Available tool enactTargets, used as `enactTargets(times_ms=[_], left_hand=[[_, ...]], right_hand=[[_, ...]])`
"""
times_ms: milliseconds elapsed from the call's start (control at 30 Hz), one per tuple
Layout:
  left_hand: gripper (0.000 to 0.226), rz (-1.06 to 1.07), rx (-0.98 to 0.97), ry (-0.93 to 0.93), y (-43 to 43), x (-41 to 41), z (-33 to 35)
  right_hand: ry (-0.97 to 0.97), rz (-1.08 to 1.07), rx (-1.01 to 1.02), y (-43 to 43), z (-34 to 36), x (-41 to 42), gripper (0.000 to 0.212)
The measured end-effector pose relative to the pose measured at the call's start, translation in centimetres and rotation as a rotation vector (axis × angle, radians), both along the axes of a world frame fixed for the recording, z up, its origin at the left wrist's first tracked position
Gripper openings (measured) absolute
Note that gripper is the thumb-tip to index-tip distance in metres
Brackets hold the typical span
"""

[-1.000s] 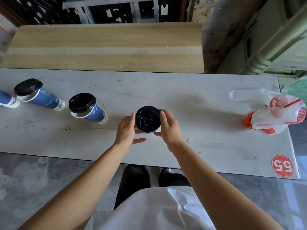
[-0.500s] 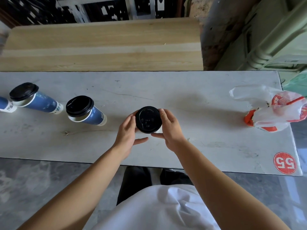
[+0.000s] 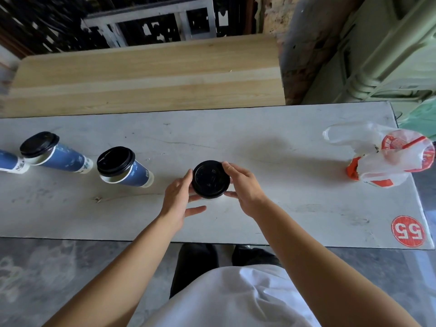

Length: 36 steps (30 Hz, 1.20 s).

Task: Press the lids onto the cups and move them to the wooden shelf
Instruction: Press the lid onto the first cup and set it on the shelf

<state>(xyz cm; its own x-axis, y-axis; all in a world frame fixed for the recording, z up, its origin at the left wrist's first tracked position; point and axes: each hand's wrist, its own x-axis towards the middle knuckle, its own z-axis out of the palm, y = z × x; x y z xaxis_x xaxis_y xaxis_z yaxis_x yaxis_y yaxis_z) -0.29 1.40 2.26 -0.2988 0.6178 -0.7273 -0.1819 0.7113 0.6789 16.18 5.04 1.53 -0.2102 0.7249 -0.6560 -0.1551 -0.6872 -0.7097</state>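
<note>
Two blue cups [image 3: 123, 166] are standing lidded at the table's [image 3: 283, 208] left, the left hand [image 3: 178, 198] and right hand [image 3: 245, 185] are pinching the centre cup's black lid [image 3: 210, 179] from either side — nearer than the wooden shelf [image 3: 146, 74] — and a red sticker [image 3: 408, 230] is showing "55" upside down.

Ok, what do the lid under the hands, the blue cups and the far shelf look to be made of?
Lid: black plastic by its look, moulded ridges, dull sheen. Blue cups: probably paper, matte printed walls with white rims. Shelf: pale wood or wood-look laminate, grain lines showing, smooth finish. Both hands, left and right, grip the lid's cup.
</note>
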Motion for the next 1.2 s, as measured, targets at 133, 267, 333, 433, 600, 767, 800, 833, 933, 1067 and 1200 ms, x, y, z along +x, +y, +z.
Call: enactTargets(times_ms=[133,267,333,433,600,767,800,833,933,1067,1200], left_hand=[[0.038,-0.03,0.019,0.002,0.3,-0.7,-0.2],[0.032,-0.09,0.082,0.028,0.1,-1.6,-0.4],[0.03,-0.133,0.106,0.038,0.0,-1.9,-0.4],[0.026,-0.174,0.143,0.047,0.0,-1.9,-0.4],[0.026,-0.16,0.082,-0.083,0.5,-2.0,0.3],[0.043,0.035,-0.004,-0.058,0.9,-1.1,0.0],[0.048,0.067,-0.013,-0.051,1.0,-1.0,0.1],[0.051,0.088,-0.036,-0.063,1.2,-0.9,0.3],[0.06,0.123,-0.135,-0.217,1.8,-1.5,1.3],[0.071,0.099,-0.139,-0.357,2.7,-2.5,2.3],[0.067,0.15,-0.094,-0.371,3.5,-2.3,1.7]], right_hand=[[0.024,0.041,-0.037,0.1,-0.1,0.0,0.03],[0.038,0.062,-0.002,-0.5,-0.3,-0.4,0.029],[0.007,0.053,0.043,-0.9,-0.7,-0.7,0.028],[-0.031,0.016,0.077,-1.2,-1.1,-1.1,0.027],[-0.025,0.021,0.06,-1.0,-0.5,-1.0,0.029],[0.058,0.15,0.019,0.0,0.8,-0.7,0.042],[0.062,0.191,0.022,0.5,1.2,-0.6,0.041],[0.06,0.224,0.03,0.9,1.6,-0.3,0.038],[0.017,0.359,0.112,2.2,2.6,0.7,0.039],[-0.176,0.619,0.296,3.9,4.3,0.6,0.073],[-0.347,0.67,0.339,5.1,4.3,-0.5,0.084]])
